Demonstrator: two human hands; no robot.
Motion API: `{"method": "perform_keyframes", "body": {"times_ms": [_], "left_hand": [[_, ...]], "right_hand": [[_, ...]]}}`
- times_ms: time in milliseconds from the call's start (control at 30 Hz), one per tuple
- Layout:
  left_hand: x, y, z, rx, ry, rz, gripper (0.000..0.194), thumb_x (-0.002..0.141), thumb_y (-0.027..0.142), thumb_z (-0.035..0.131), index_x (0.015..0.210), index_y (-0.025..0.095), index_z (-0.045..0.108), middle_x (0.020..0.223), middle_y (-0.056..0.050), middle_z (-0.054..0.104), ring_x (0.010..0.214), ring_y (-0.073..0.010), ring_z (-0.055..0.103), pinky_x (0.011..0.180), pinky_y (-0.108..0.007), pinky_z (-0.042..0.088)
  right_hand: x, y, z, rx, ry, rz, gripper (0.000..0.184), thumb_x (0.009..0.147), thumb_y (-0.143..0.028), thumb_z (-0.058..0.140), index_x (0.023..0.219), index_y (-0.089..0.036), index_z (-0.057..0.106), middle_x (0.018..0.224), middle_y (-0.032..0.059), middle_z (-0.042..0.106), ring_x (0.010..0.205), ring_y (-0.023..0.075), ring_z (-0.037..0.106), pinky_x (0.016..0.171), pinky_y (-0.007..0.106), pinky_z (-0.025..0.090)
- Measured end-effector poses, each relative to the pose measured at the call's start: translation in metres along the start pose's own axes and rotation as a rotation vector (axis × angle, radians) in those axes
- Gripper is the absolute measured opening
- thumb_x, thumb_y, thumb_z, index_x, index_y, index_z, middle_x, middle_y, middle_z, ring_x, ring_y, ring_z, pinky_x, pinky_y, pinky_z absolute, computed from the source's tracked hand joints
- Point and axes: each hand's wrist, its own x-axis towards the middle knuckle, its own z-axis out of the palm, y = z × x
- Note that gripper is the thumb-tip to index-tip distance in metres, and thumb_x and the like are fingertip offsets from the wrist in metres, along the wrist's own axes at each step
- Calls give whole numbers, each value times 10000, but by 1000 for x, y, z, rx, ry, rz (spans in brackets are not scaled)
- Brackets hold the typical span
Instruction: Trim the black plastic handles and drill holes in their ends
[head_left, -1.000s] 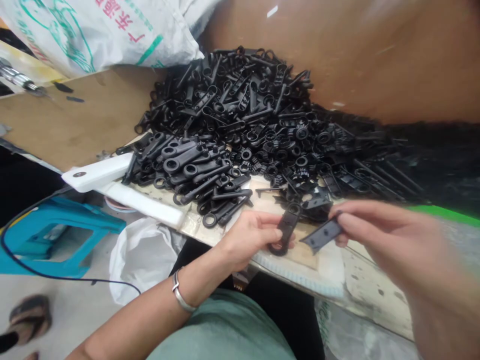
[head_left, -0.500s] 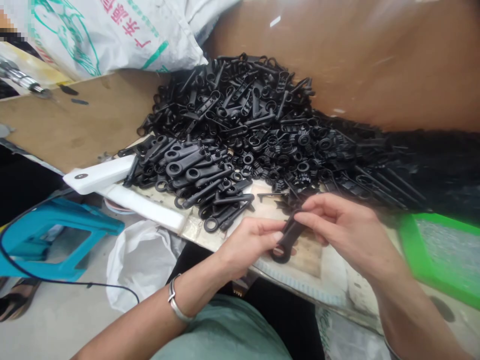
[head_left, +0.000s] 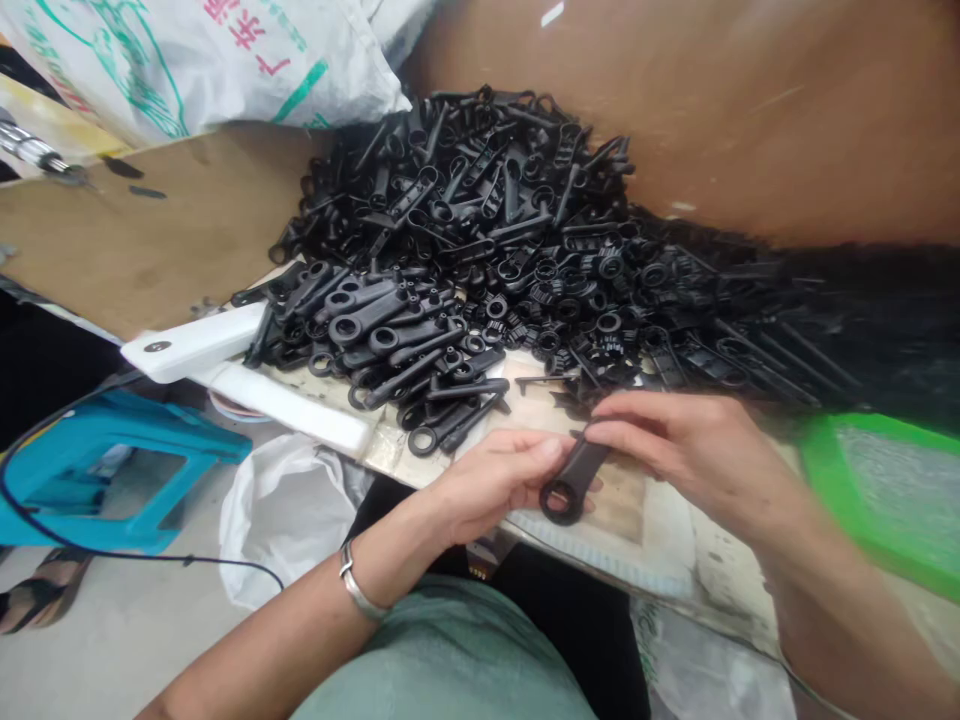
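Observation:
My left hand [head_left: 495,480] and my right hand [head_left: 675,445] meet over the near edge of the table, both closed on one black plastic arm with a ring end [head_left: 571,482]. The left fingers pinch it from the left, the right fingers press on its upper end. A silver bracelet sits on my left wrist. Just beyond the hands lies a big heap of black plastic parts [head_left: 510,260], arms with ring ends and small toothed rings mixed together.
A white plastic bar [head_left: 225,365] borders the heap on the left. A green tray [head_left: 877,495] sits at the right. A printed white sack [head_left: 195,60] lies at the back left. Below the table are a blue stool [head_left: 112,470] and a white bag [head_left: 277,520].
A second flat black piece held apart in my right hand a second ago has been brought onto the arm in my left hand; both hands now hold the joined part.

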Motion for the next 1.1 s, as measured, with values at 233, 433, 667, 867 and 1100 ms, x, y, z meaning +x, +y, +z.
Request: {"method": "perform_keyframes", "body": {"times_ms": [233, 433, 667, 867, 1100], "left_hand": [[2, -2, 9, 250, 42, 87, 433, 780, 517, 746, 871, 97, 693, 749, -47, 625, 630, -102, 523, 605, -230, 370], [-3, -2, 15, 395, 73, 175, 316, 921, 377, 570, 1034, 108, 690, 762, -22, 591, 671, -113, 525, 659, -246, 406], [-2, -6, 16, 519, 112, 309, 387, 896, 206, 607, 1282, 197, 641, 999, -28, 665, 904, -158, 591, 864, -269, 461], [-4, -4, 14, 612, 133, 296, 310, 908, 191, 571, 1190, 197, 697, 1013, -26, 691, 927, -183, 614, 857, -283, 490], [-7, -1, 14, 777, 185, 298, 313, 882, 157, 568, 1153, 188, 722, 870, -10, 696, 767, -151, 623, 729, -255, 496]], "right_hand": [[-2, -6, 4, 75, -10, -15, 310, 857, -532, 629, 788, -251, 738, 795, 6, 735, 688, 196, 657, 624, 302, 470], [-13, -1, 17, 319, -2, 163, 321, 831, -503, 665, 936, -217, 767, 753, 15, 720, 587, 166, 623, 550, 271, 510], [-22, -14, 34, 569, 170, 271, 335, 789, -438, 729, 1025, -201, 758, 1025, 74, 754, 889, 247, 718, 771, 340, 623], [-26, -11, 34, 699, 32, 251, 459, 841, -444, 710, 1226, -197, 689, 1012, 83, 748, 910, 230, 711, 787, 338, 619], [-28, -18, 43, 658, 196, 243, 241, 807, -394, 740, 968, -218, 768, 825, 17, 746, 688, 152, 683, 658, 217, 591]]}}
